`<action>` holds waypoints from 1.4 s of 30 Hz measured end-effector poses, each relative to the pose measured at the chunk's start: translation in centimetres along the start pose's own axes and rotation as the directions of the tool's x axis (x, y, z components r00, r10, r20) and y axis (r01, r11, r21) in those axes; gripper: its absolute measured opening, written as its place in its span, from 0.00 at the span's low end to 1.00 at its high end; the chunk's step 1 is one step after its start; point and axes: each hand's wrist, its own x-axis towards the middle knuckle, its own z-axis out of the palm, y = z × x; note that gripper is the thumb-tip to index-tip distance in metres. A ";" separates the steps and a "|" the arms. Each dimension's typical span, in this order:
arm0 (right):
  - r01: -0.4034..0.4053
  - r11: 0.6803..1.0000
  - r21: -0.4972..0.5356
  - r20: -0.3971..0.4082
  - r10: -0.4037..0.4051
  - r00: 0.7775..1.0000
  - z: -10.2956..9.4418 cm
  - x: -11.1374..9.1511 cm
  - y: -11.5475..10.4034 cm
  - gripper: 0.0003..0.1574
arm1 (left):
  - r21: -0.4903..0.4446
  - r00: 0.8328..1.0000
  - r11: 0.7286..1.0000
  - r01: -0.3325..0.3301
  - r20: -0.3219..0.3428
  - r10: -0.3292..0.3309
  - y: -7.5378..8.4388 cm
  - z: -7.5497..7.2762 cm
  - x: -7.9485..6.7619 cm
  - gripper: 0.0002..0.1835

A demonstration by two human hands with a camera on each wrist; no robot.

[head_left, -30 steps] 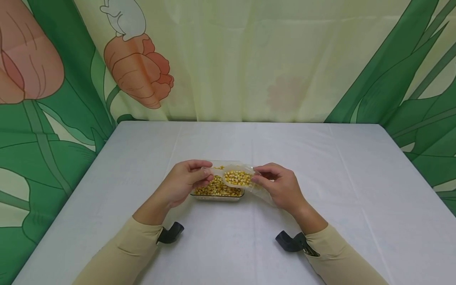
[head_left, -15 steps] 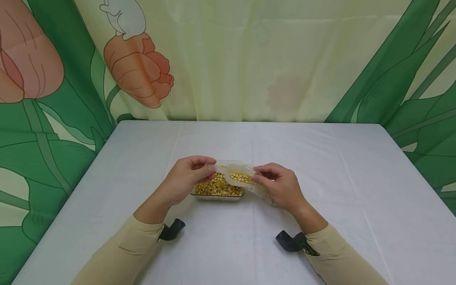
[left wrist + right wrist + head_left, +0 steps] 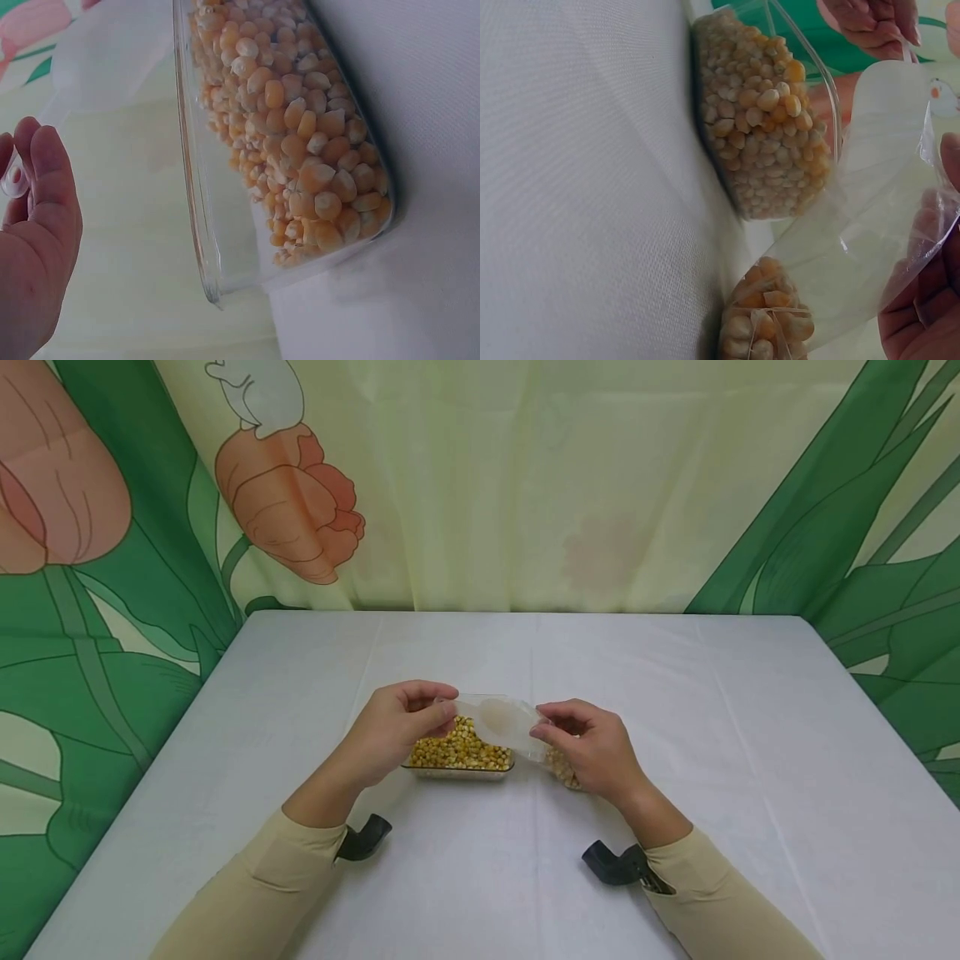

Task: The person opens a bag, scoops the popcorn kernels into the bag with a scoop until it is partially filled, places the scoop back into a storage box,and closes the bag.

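My left hand (image 3: 401, 727) pinches the handle of a translucent white scoop (image 3: 497, 718), whose bowl is tilted and shows no kernels in the head view. The scoop's bowl lies at the mouth of a clear plastic bag (image 3: 855, 255). My right hand (image 3: 592, 747) pinches the bag's upper edge between thumb and fingers. Yellow corn kernels (image 3: 769, 311) sit in the bottom of the bag, low by the table. Behind and below the scoop stands a clear rectangular glass container (image 3: 196, 217), well filled with corn kernels (image 3: 300, 142).
A white cloth covers the table (image 3: 675, 693). At its back hangs a pale curtain (image 3: 510, 485) printed with plants and a rabbit. Black wrist cameras stick out from both sleeves, the left camera (image 3: 365, 837) and the right camera (image 3: 613, 864).
My left hand has moved slightly up and right, tipping the scoop toward the bag. Kernels in the scoop have run out, and more show in the bag's bottom. My right hand has stayed nearly still.
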 end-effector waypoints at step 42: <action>0.136 0.989 -0.057 0.121 -0.128 0.984 -2.3 0.2 -0.8 0.15 | -0.069 0.996 0.998 0.008 -0.083 -0.013 -1.1 -5.7 -1.4 0.21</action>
